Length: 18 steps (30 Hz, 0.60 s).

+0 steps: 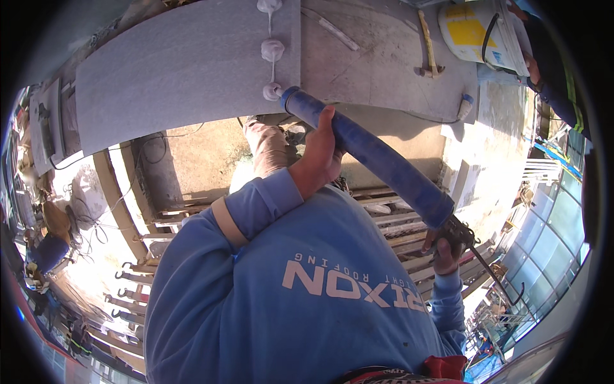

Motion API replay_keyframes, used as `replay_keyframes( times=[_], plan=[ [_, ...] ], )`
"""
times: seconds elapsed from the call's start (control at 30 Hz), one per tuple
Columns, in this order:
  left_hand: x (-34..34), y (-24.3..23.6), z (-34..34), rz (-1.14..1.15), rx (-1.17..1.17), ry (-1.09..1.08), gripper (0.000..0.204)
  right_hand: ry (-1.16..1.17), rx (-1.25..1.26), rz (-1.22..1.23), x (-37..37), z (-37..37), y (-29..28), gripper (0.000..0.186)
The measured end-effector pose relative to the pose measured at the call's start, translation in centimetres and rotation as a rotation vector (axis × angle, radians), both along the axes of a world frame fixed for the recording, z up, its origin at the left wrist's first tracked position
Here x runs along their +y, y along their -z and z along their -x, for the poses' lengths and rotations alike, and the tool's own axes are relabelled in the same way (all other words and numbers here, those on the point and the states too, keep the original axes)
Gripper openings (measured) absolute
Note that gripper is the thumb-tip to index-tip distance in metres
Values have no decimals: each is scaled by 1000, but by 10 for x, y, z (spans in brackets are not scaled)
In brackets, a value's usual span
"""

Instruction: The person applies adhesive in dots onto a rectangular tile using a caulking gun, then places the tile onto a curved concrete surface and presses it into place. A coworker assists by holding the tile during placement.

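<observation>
My left hand [318,153] is wrapped round the front half of a caulking gun with a long blue barrel [387,160]. At the barrel's rear end, my right hand [444,255] grips the dark handle; a thin hooked rod sticks out behind it. The gun slants from lower right to upper left. Its nozzle tip meets a round pale dab of paste [271,91] near the right edge of a large grey panel [185,70]. Farther up the panel lie two more dabs [272,50], strung together by a thin line of paste.
Right of the panel, a hammer [431,61] lies on the dusty board [377,77], near a white bucket [457,38] with a yellow patch. Another person's hand [532,69] is beside the bucket. Wooden slats [409,230] run below me, and several clamps [131,301] sit at left.
</observation>
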State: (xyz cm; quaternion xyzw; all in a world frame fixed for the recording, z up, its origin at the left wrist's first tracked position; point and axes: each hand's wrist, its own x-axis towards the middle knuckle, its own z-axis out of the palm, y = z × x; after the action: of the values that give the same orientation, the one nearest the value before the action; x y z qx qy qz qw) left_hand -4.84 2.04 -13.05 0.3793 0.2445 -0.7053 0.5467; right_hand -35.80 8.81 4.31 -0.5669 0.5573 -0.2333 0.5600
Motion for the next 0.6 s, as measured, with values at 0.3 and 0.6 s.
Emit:
replay_keyframes(
  times=[0.3,0.6],
  plan=[
    [-9,6,-1,-9,3,14,45,60,102,-107,-3,15,8,44],
    [-8,-9,-9,20,6,-30,52,-114,-38,-176,-32,-21,-15,66]
  ],
)
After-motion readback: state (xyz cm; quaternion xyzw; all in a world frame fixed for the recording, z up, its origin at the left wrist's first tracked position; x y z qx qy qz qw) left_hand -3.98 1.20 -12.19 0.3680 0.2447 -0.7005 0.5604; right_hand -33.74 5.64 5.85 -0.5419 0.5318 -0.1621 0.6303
